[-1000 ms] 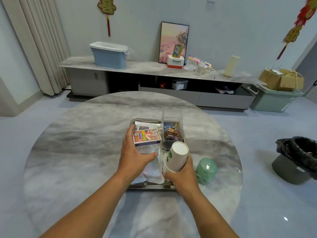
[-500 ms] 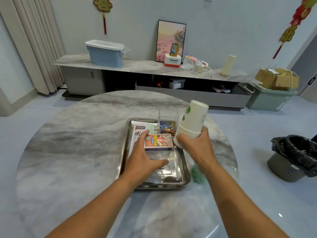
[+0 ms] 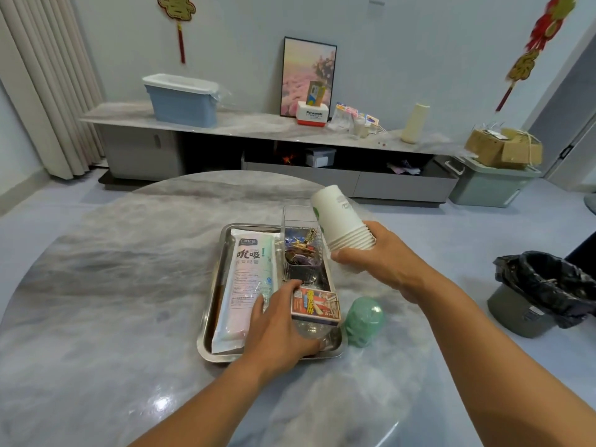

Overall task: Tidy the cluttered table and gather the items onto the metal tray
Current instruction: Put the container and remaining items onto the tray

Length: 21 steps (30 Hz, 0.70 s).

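Observation:
A metal tray (image 3: 209,304) lies on the round marble table (image 3: 113,285). In it are a long packet of straws (image 3: 248,285) and a clear box of small clips (image 3: 301,250). My left hand (image 3: 277,327) holds a clear container (image 3: 312,329) with a red card box (image 3: 316,304) on top, at the tray's near right corner. My right hand (image 3: 383,259) grips a stack of white paper cups (image 3: 342,221), tilted, above the tray's right edge. A green roll of bags (image 3: 364,321) stands on the table just right of the tray.
A black-lined waste bin (image 3: 545,295) stands on the floor to the right. Behind the table runs a low cabinet (image 3: 258,130) with a blue bin (image 3: 180,101), a picture and small items. A green crate with cardboard boxes (image 3: 496,179) is at the far right.
My left hand has brought the clear container and card box down to the tray's near right corner. My right hand has tilted the cup stack and moved it right of the clear box.

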Each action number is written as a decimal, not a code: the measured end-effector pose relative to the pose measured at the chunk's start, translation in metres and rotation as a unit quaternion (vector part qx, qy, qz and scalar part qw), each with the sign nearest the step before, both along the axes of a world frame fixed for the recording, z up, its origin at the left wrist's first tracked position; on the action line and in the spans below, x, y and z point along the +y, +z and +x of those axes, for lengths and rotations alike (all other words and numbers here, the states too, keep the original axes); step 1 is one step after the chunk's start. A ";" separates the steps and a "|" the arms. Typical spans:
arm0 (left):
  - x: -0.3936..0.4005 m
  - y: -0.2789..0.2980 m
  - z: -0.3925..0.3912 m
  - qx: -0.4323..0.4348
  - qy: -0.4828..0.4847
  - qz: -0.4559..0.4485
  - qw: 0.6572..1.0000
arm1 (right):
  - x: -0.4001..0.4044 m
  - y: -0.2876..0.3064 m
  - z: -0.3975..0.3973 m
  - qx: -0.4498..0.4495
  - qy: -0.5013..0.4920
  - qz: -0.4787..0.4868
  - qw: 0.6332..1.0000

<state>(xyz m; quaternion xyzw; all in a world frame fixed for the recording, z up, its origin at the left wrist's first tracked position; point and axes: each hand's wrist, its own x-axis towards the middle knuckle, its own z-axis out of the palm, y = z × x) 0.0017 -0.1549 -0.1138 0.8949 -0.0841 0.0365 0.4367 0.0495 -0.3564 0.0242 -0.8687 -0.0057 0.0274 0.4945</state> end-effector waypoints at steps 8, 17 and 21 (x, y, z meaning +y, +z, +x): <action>0.019 0.015 0.003 0.092 -0.038 -0.033 0.995 | 0.004 0.017 0.022 -0.016 0.078 -0.419 0.905; 0.026 0.018 0.012 0.154 0.011 -0.172 0.973 | 0.075 0.046 0.029 -0.162 0.220 -0.708 0.651; 0.030 0.018 0.020 0.118 0.052 -0.195 0.972 | 0.106 0.040 0.024 -0.178 0.252 -0.750 0.585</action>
